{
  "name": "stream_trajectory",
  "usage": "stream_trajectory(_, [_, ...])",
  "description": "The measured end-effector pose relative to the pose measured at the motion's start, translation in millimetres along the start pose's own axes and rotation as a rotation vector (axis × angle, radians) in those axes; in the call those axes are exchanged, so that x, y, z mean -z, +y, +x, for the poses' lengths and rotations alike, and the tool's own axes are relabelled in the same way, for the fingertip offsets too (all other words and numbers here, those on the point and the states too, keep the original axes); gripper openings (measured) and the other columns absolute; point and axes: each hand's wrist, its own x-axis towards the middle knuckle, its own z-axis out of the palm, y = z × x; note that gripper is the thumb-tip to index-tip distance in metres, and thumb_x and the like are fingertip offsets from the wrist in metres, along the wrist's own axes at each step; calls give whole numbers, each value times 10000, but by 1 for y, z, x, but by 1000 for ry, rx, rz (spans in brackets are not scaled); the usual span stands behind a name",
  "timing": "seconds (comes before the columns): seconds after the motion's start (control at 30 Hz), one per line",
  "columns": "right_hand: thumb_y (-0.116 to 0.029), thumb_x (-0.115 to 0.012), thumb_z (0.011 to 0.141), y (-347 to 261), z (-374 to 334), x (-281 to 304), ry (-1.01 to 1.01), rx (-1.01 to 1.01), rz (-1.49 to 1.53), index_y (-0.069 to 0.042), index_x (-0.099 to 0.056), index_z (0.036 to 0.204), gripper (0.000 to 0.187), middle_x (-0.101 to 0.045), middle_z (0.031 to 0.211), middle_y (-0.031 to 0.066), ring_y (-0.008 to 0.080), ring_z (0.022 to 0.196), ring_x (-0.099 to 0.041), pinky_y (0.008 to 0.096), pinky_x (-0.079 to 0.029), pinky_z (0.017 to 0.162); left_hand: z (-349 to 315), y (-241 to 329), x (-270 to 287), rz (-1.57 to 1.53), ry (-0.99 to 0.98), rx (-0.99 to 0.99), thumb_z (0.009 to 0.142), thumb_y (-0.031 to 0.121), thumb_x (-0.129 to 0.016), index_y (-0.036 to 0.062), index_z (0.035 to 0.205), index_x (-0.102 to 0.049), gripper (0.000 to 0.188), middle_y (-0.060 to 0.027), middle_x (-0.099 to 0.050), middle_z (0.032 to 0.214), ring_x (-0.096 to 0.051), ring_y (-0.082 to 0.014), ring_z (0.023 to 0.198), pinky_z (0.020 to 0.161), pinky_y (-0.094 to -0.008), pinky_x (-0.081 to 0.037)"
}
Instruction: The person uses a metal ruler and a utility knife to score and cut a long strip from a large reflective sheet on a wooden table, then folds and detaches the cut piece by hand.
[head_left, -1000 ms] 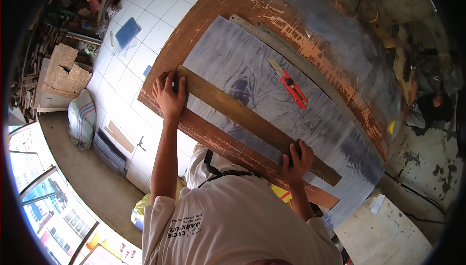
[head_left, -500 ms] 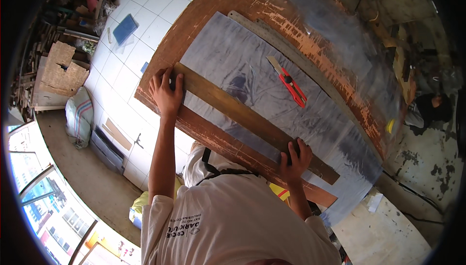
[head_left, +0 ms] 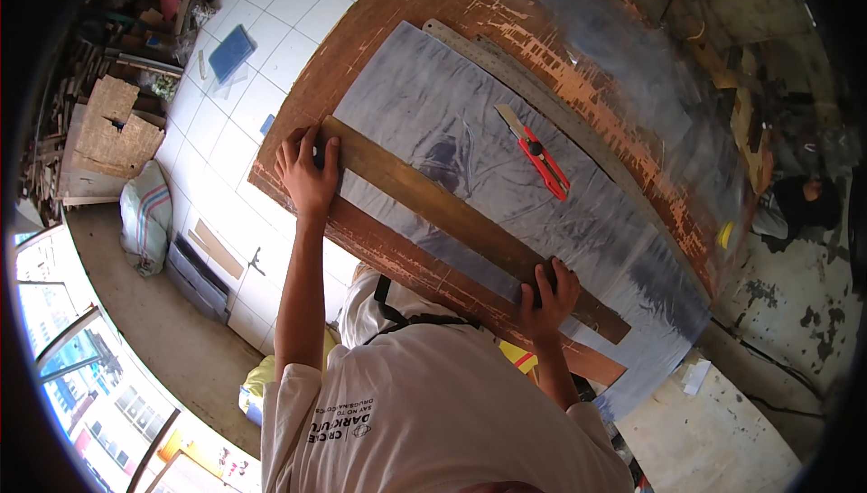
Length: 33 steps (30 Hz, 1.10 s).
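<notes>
A long, flat brown strip (head_left: 433, 204) lies slantwise over a grey, creased plastic-like sheet (head_left: 406, 78) on a worn brown board. My left hand (head_left: 310, 172) is curled around the strip's far-left end, thumb on one side and fingers on the other. Near the strip's other end, my right hand (head_left: 549, 302) grips it with bent fingers. A red utility knife (head_left: 544, 163) with its blade out rests on the sheet beyond the strip, apart from both hands. Along the sheet's far edge runs a long grey metal ruler (head_left: 560, 136).
The scratched brown board (head_left: 379, 28) extends past the sheet. Cables (head_left: 768, 362) hang off at the right, by a pale panel (head_left: 713, 430). On the left, a white sack (head_left: 147, 218), a blue flat piece (head_left: 232, 52) and scrap wood lie on the floor. A person (head_left: 799, 209) is at far right.
</notes>
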Motion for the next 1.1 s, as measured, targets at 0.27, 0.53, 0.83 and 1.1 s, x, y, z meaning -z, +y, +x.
stream_trajectory(0.27, [-341, -622, 978, -1, 1, 1, 4, 2, -3, -129, -660, 1309, 394, -572, 1415, 196, 402, 1262, -560, 606, -384, 1066, 0, 0, 0, -1, -4, 1, 932, 377, -720, 142, 1234, -727, 382, -74, -630, 1241, -552, -292, 1207, 1067, -446, -380])
stream_trajectory(0.53, [-323, -631, 966, 0, 0, 0, 6, -1, 4, -125, -660, 1308, 396, -572, 1416, 197, 413, 1259, -554, 611, -376, 1073, 1, 0, 1, -1, -14, 9, 935, 379, -718, 134, 1229, -729, 382, -76, -631, 1242, -552, -292, 1208, 1068, -447, -379])
stream_trajectory(0.83, [-323, -631, 966, 0, 0, -1, 13, 2, 10, -125, -660, 1305, 394, -568, 1417, 201, 415, 1257, -554, 615, -378, 1071, 0, -1, 0, -12, -8, 3, 935, 383, -719, 135, 1233, -727, 388, -71, -634, 1245, -554, -293, 1206, 1071, -447, -380])
stream_trajectory(1.1, [-323, -630, 965, -1, 0, 1, 2, 0, 3, -131, -648, 1321, 404, -562, 1421, 200, 413, 1254, -555, 618, -379, 1068, 0, 1, 1, -1, -18, 20, 937, 390, -714, 146, 1241, -724, 390, -69, -631, 1252, -554, -295, 1210, 1084, -453, -384])
